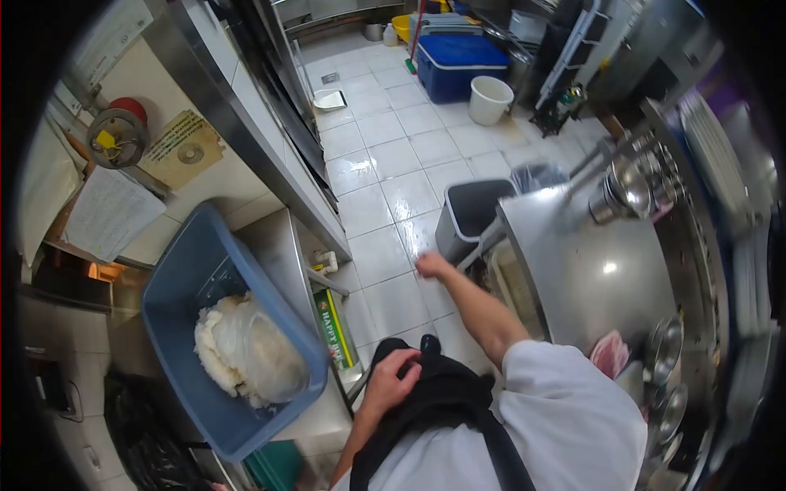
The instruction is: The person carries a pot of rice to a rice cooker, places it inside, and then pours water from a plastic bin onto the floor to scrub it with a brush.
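My left hand (393,378) hangs in front of the black apron (442,401), its fingers loosely bent and a little apart, with nothing seen in it. Farther forward, my right hand (433,266) is held out over the tiled floor with its fingers curled in. No object shows in that hand. It is nearest to a grey bin (458,225), apart from it in the view. To my left, a blue tub (176,327) holds a whitish, crumbly mass (214,348) partly covered by a clear plastic bag (266,352).
A steel table (589,270) stands at my right, with metal containers (610,200) and a pink-and-white cloth (610,353). Ahead are a blue cooler (458,74), a white bucket (490,100) and a dustpan (330,100). White floor tiles (381,172) run between the wall and table.
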### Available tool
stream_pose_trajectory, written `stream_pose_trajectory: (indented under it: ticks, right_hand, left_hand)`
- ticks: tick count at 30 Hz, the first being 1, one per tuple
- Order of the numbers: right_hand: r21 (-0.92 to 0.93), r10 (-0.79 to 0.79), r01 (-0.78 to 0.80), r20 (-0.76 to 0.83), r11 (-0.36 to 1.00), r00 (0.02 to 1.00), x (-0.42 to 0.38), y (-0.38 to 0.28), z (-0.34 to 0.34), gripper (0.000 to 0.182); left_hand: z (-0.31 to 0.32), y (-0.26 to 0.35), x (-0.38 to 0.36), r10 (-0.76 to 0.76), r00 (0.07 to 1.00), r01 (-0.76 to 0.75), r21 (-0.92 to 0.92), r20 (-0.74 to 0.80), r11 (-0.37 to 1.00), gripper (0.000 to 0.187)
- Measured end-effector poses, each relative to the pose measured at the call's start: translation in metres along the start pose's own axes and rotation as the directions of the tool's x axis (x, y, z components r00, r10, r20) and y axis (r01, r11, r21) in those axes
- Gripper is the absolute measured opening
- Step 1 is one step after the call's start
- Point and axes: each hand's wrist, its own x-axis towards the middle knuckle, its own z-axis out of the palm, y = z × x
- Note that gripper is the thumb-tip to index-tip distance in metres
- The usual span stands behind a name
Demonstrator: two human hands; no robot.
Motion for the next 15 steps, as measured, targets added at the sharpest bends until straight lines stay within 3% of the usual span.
stream_pose_trajectory:
  ticks: [1, 2, 3, 5, 7, 8, 10, 11, 12, 13, 14, 15]
  right_hand:
    - [0.321, 0.122, -0.123, 0.023, 0.939, 0.992, 0.028, -0.039, -0.070, 0.025]
    - [0.612, 0.090, -0.034, -0.061, 0.790, 0.994, 0.065, -0.044, -0.107, 0.026]
    - [0.674, 0.051, -0.019, -0.028, 0.739, 0.998, 0.083, -0.061, -0.164, 0.029]
    - [0.630, 0.093, 0.054, -0.198, 0.775, 0.976, 0.117, -0.056, -0.247, 0.027]
    - [0.524, 0.138, 0.103, -0.400, 0.846, 0.906, 0.140, -0.014, -0.295, 0.024]
    - [0.540, 0.136, 0.127, -0.420, 0.832, 0.897, 0.135, 0.002, -0.312, 0.019]
    - [0.720, 0.399, -0.113, -0.240, 0.685, 0.885, 0.121, 0.033, -0.324, 0.015]
    - [0.829, 0.485, -0.112, -0.206, 0.549, 0.850, 0.101, 0.029, -0.323, 0.014]
    - [0.851, 0.454, -0.096, -0.178, 0.517, 0.873, 0.085, 0.042, -0.314, 0.018]
    - [0.880, 0.427, -0.163, -0.048, 0.445, 0.903, 0.074, 0.069, -0.299, 0.021]
    - [0.920, 0.616, -0.289, 0.069, 0.264, 0.784, 0.059, 0.074, -0.281, 0.023]
    - [0.868, 0.658, -0.459, 0.233, 0.191, 0.716, 0.055, 0.103, -0.256, 0.023]
  left_hand:
    - [-0.010, -0.002, 0.033, -0.010, 0.999, 0.009, -0.023, -0.033, 1.000, 0.027]
    - [-0.015, -0.019, 0.064, -0.043, 0.994, 0.032, -0.110, -0.099, 0.993, 0.027]
    - [-0.026, -0.019, 0.094, -0.081, 0.980, 0.056, -0.139, -0.180, 0.989, 0.027]
    - [-0.045, -0.037, 0.158, -0.126, 0.944, 0.070, -0.189, -0.305, 0.979, 0.026]
    - [-0.078, -0.038, 0.212, -0.257, 0.932, 0.208, -0.204, -0.256, 0.957, 0.027]
    - [-0.089, -0.049, 0.239, -0.275, 0.921, 0.184, -0.315, -0.275, 0.931, 0.030]
    - [-0.120, -0.077, 0.289, -0.285, 0.911, 0.128, -0.453, -0.298, 0.882, 0.034]
    - [-0.143, -0.088, 0.306, -0.318, 0.904, 0.142, -0.503, -0.284, 0.853, 0.037]
    - [-0.167, -0.077, 0.318, -0.420, 0.843, 0.162, -0.585, -0.337, 0.794, 0.040]
    - [-0.187, -0.059, 0.325, -0.501, 0.774, 0.164, -0.642, -0.388, 0.749, 0.044]
    - [-0.197, -0.048, 0.318, -0.474, 0.737, 0.044, -0.665, -0.482, 0.745, 0.051]
    - [-0.209, -0.065, 0.304, -0.478, 0.708, -0.053, -0.714, -0.520, 0.698, 0.052]
